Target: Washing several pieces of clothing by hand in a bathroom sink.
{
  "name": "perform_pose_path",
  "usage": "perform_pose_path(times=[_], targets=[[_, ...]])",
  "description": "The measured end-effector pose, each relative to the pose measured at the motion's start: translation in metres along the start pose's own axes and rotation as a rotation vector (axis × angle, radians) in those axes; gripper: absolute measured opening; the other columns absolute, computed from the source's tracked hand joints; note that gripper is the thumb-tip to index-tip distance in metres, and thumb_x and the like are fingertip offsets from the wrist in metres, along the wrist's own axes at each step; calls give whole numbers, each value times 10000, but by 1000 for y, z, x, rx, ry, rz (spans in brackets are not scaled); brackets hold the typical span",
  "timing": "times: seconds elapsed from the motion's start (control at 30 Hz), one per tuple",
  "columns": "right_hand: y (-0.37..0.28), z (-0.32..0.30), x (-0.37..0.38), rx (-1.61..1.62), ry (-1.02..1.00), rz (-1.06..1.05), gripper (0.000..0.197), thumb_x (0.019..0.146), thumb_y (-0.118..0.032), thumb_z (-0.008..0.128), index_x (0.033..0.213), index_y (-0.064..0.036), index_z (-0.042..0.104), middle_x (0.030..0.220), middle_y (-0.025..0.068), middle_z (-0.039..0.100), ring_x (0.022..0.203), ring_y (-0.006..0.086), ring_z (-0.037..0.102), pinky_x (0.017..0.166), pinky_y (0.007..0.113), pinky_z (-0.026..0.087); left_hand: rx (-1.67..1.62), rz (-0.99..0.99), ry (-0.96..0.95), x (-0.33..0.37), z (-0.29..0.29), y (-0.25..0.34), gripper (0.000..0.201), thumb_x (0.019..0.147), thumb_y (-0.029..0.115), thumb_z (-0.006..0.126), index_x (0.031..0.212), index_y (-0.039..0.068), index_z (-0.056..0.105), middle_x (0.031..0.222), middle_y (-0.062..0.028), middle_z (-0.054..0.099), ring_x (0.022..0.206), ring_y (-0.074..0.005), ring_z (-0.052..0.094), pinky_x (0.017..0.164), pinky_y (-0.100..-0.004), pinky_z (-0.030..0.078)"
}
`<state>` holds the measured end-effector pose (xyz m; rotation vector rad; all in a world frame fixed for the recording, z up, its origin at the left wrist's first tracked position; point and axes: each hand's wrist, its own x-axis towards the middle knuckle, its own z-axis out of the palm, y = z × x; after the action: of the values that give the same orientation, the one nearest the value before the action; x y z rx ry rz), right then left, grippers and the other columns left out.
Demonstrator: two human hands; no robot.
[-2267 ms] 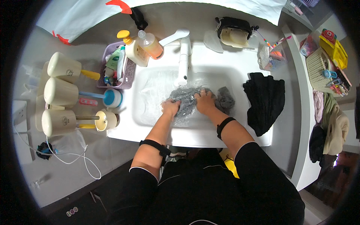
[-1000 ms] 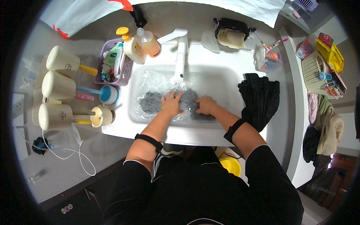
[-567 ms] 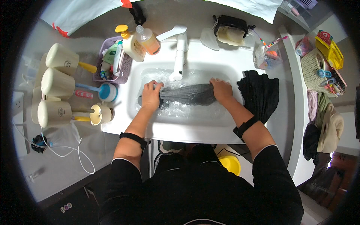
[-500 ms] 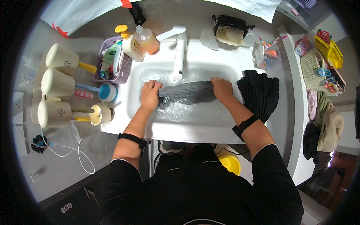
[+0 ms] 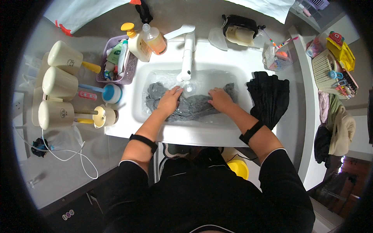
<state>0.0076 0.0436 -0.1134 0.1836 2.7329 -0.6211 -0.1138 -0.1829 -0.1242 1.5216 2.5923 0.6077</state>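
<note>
A wet dark grey cloth (image 5: 190,106) lies bunched and spread across the water in the white sink (image 5: 175,134). On its left half, my left hand (image 5: 169,101) is closed on the fabric, fingers pointing towards the tap. My right hand (image 5: 221,100) has its fingers bent around the cloth's right part, with an end of the fabric sticking out beyond it. Water partly hides the fingertips. Above the gap between my hands stands the white tap (image 5: 187,58), its spout over the basin. A dark folded garment (image 5: 269,99) rests on the counter to the right.
Behind the sink's left side stand a pump bottle (image 5: 138,47), an orange liquid bottle (image 5: 154,40) and a purple basket (image 5: 128,72). Cream cup holders (image 5: 58,83) line the left wall. A soap box (image 5: 239,33) sits at the back, and a yellow basin (image 5: 239,169) below.
The cloth, stretched as a roll between my hands before, now sits lower and looser in the water. Both hands have moved inward and closer together, leaving fabric outside them.
</note>
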Motion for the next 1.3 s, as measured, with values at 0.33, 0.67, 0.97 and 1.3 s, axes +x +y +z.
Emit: perform_pose_path(times=[0.33,0.67,0.97,1.3], targets=[[34,-8,6,275,187,267,472,722,-381,693,995,-13,582,954,163,602,946,336,550,820,417,437,-110,-508,68,8,-29,-51,192,799,92,530,980,55,581,904,-193,580,890,-374,545,777,-411,438],[-10,-2,39,-40,361,-53,204,744,-94,576,942,-54,604,977,183,543,947,350,516,772,420,432,-384,-255,-125,4,7,-23,394,714,-2,616,1087,89,529,967,-173,567,880,-326,562,790,-374,455],[-21,42,12,-103,-365,130,638,634,-435,728,1129,-70,560,1148,114,553,1059,308,517,859,414,454,-97,-332,-696,-11,7,17,667,650,270,735,1231,97,456,1101,-177,570,1035,-337,531,882,-372,428],[21,-13,-35,-58,-347,13,502,642,-265,669,1064,-7,583,1023,163,605,959,321,565,815,393,459,-85,-261,-717,-28,-34,-10,360,596,132,616,953,105,649,961,-166,619,916,-321,581,801,-385,466]])
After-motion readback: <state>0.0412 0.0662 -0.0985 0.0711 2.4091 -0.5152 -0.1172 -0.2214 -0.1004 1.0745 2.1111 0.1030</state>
